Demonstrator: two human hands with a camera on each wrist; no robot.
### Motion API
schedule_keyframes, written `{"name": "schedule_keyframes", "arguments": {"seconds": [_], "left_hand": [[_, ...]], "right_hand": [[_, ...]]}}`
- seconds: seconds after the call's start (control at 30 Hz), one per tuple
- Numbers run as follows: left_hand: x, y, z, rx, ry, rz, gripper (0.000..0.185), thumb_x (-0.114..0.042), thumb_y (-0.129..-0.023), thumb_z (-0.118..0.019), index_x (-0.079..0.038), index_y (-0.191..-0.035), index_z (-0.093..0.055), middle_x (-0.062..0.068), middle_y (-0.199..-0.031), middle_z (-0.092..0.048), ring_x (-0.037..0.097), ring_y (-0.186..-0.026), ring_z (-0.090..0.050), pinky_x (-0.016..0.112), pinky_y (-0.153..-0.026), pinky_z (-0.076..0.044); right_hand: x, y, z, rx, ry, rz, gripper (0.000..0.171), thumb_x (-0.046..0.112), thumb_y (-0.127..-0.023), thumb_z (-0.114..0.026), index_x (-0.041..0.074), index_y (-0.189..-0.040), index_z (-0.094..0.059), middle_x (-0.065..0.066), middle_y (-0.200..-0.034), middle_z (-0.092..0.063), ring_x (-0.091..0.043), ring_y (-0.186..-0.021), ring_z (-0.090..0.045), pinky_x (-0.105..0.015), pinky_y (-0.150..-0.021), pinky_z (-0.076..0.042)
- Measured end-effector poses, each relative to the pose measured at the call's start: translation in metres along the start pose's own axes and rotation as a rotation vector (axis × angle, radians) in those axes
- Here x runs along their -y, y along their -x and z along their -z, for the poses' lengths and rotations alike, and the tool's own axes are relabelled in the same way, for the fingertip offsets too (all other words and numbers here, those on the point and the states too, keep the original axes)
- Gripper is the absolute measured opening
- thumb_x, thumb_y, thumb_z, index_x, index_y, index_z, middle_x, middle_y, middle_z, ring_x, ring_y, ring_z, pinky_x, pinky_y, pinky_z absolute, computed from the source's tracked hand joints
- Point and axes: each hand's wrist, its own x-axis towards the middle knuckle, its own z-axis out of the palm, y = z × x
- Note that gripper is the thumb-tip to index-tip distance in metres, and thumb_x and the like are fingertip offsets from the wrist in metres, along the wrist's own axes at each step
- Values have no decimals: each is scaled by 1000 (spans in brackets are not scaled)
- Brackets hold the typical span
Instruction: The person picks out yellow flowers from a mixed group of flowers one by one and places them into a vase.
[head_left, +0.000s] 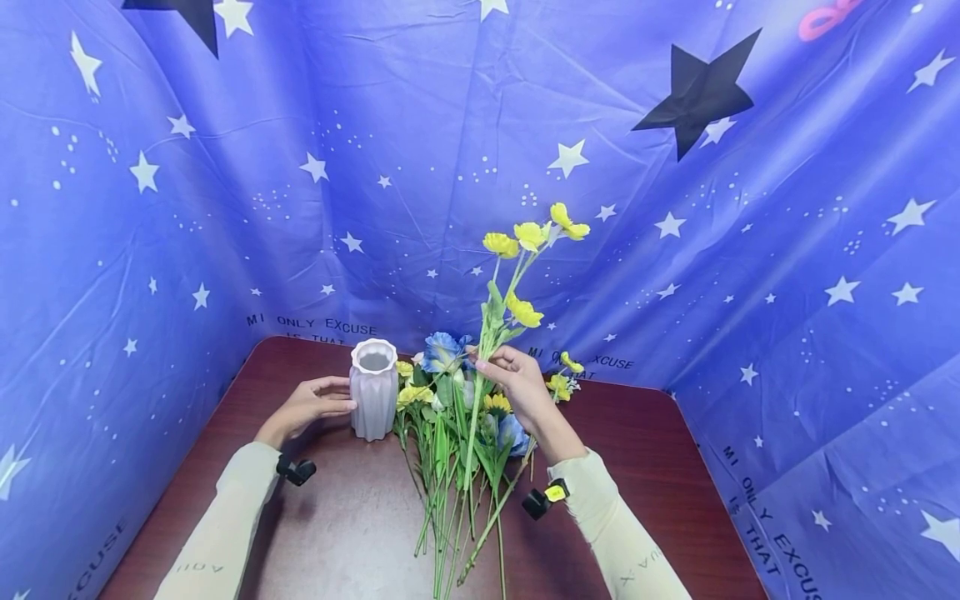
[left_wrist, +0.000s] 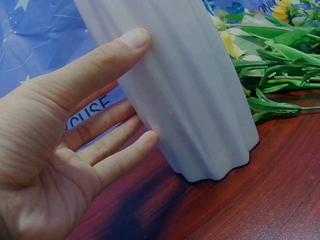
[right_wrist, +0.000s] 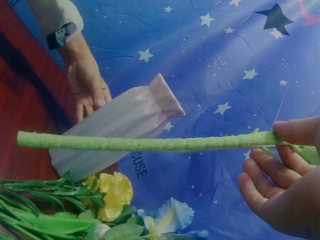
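A white ribbed vase (head_left: 372, 400) stands upright on the dark red table (head_left: 652, 467). My left hand (head_left: 326, 400) rests against its left side. In the left wrist view the thumb (left_wrist: 115, 50) lies flat on the vase (left_wrist: 195, 90) and the straight fingers touch its lower wall. My right hand (head_left: 498, 368) pinches the green stem of a yellow flower spray (head_left: 525, 242) and holds it upright, right of the vase. The right wrist view shows that stem (right_wrist: 150, 143) held between thumb and fingers, with the vase (right_wrist: 115, 130) and left hand (right_wrist: 87, 85) behind it.
A bunch of loose artificial flowers (head_left: 450, 450), yellow and blue with long green stems, lies on the table between my forearms, just right of the vase. A blue star-printed cloth (head_left: 675, 250) walls in the table on three sides.
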Motion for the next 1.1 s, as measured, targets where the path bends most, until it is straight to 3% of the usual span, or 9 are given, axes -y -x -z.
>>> {"name": "schedule_keyframes", "arguments": {"seconds": [0.13,0.3,0.47,0.6,0.67,0.77,0.9,1.0,1.1], "left_hand": [[0,0,-1,-9,4,11,58,-2,-89,-77,14,-137,-49,3,-110,-74,7,-100,-71,45,-97,-60],[-1,0,-2,-14,-7,24,61,-1,-90,-74,16,-141,-45,6,-113,-73,7,-100,-70,46,-99,-59],[-1,0,-2,-11,2,31,60,1,-90,-73,16,-141,-45,4,-112,-74,6,-100,-70,46,-100,-59],[-1,0,-1,-17,13,35,61,1,-90,-74,16,-141,-44,4,-111,-74,7,-100,-71,47,-100,-58],[0,1,-1,-8,9,25,61,1,-91,-73,17,-141,-43,5,-112,-73,6,-100,-71,47,-100,-58],[0,1,-1,-7,9,18,61,1,-90,-73,18,-141,-43,6,-112,-73,6,-100,-71,47,-99,-59],[1,1,-1,-11,12,21,61,1,-90,-74,18,-141,-44,6,-112,-73,7,-100,-71,46,-98,-59],[0,0,-1,-15,10,24,62,1,-90,-74,17,-141,-43,7,-113,-73,7,-100,-71,47,-99,-59],[-1,1,-2,-22,1,29,62,0,-90,-74,17,-142,-43,9,-116,-72,6,-101,-70,49,-100,-58]], "right_hand": [[2,1,-2,0,-9,25,14,2,-94,-67,8,-85,-60,3,-86,-74,-21,-110,-71,-27,-95,-55],[1,-1,-3,-8,14,56,16,1,-94,-68,8,-83,-59,3,-82,-73,-16,-101,-72,-29,-95,-53],[3,-2,-5,-6,22,75,15,2,-94,-68,7,-84,-59,-20,-111,-75,-32,-118,-69,-43,-115,-47],[5,-2,-7,-5,37,104,10,2,-93,-69,5,-88,-62,-31,-124,-66,-28,-118,-69,-45,-116,-47],[6,-2,-7,-8,51,114,7,2,-93,-70,4,-91,-63,-29,-124,-67,-21,-112,-71,-40,-111,-51],[7,-2,-7,-26,95,121,9,4,-92,-71,1,-95,-63,-15,-109,-74,-12,-95,-68,-27,-91,-57],[7,-1,-7,-45,124,129,10,4,-91,-72,0,-95,-64,2,-90,-63,-11,-82,-58,-22,-76,-53],[7,-1,-8,-11,61,137,5,2,-93,-68,2,-92,-63,-4,-104,-74,-18,-102,-66,-26,-90,-53],[5,0,-7,23,-1,143,11,2,-94,-67,9,-88,-60,-12,-120,-74,-27,-126,-62,-34,-104,-50]]}}
